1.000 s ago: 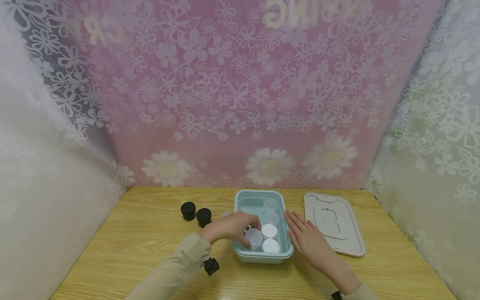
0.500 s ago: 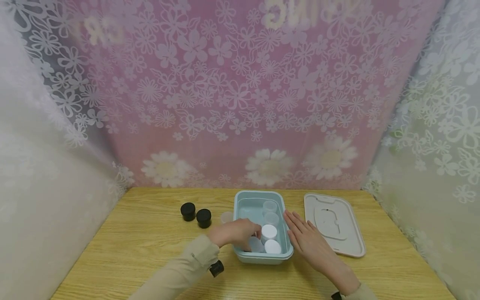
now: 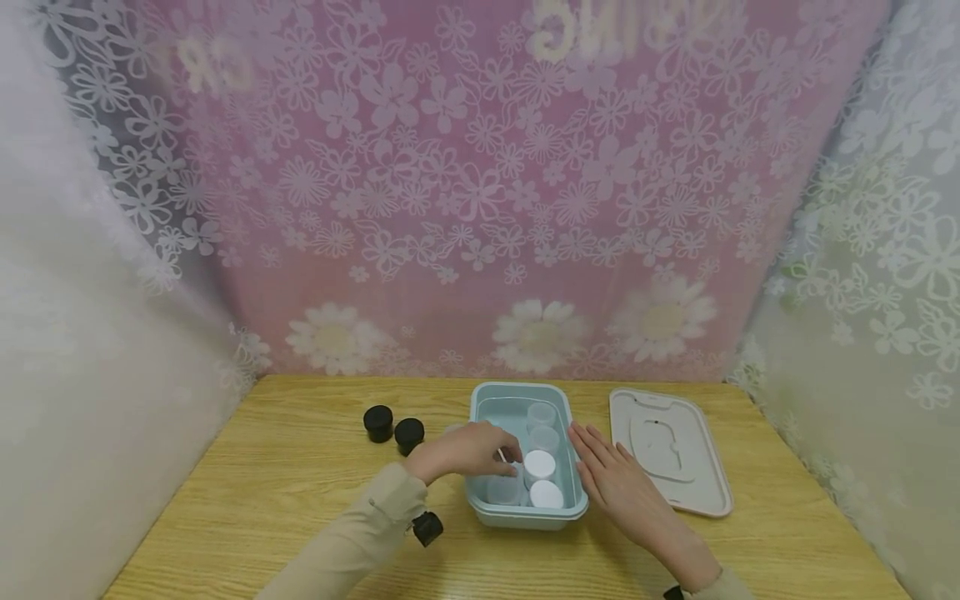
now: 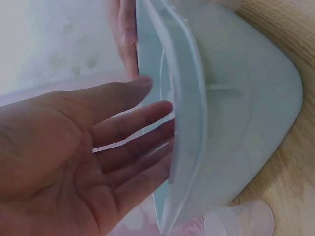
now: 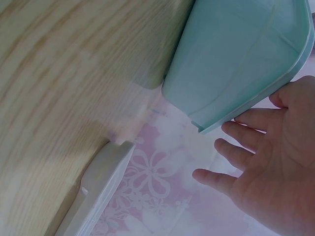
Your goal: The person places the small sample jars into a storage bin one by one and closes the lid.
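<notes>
The smooth, rounded-rectangular pale-blue plastic box sits on the wood-grain counter. The left hand hovers over its left rim above a translucent round jar, fingers relaxed and spread. The right hand lies flat just beside the right wall, fingers straight.

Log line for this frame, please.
left hand: open above clear jar in teal box | right hand: open, beside box

The bench front-left corner is free. Two black jars and the bin block the middle; the lid blocks the right edge.
</notes>
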A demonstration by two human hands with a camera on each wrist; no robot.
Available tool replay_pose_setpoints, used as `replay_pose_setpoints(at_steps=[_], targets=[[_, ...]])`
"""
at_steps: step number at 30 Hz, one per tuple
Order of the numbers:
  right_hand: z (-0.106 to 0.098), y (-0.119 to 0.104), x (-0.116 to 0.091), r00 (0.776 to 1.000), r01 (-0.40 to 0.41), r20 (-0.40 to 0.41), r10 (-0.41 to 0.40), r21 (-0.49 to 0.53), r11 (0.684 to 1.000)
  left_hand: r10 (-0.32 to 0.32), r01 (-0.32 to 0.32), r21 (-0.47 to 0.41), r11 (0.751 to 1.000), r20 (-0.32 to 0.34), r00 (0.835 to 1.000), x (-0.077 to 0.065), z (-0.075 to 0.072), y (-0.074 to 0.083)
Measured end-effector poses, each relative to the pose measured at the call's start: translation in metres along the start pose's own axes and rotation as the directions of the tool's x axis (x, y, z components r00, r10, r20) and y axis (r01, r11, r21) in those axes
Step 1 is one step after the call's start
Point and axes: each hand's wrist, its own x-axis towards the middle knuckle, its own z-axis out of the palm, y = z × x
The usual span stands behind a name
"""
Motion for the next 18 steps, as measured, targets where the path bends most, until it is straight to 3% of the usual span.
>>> replay_pose_setpoints(at_steps=[5, 9, 13, 18], targets=[[0.002, 0.001, -0.001, 1.0, -0.008, -0.007, 0.008, 0.009, 1.0, -0.011, -0.013, -0.158, 0.987, -0.152, 0.988, -0.004, -0.001, -0.016], [0.003, 0.002, -0.001, 1.0, -0.005, -0.023, 0.006, 0.021, 1.0, -0.099, 0.021, -0.268, 0.963, -0.28, 0.955, -0.011, -0.003, -0.024], [0.004, 0.002, -0.002, 1.0, -0.009, -0.011, 0.01, 0.026, 1.0, -0.225, 0.068, -0.368, 0.927, -0.401, 0.888, -0.019, -0.003, -0.032], [0.004, 0.003, -0.002, 1.0, -0.012, 0.009, 0.012, 0.031, 0.999, -0.322, 0.063, -0.443, 0.894, -0.54, 0.778, -0.026, 0.002, -0.044]])
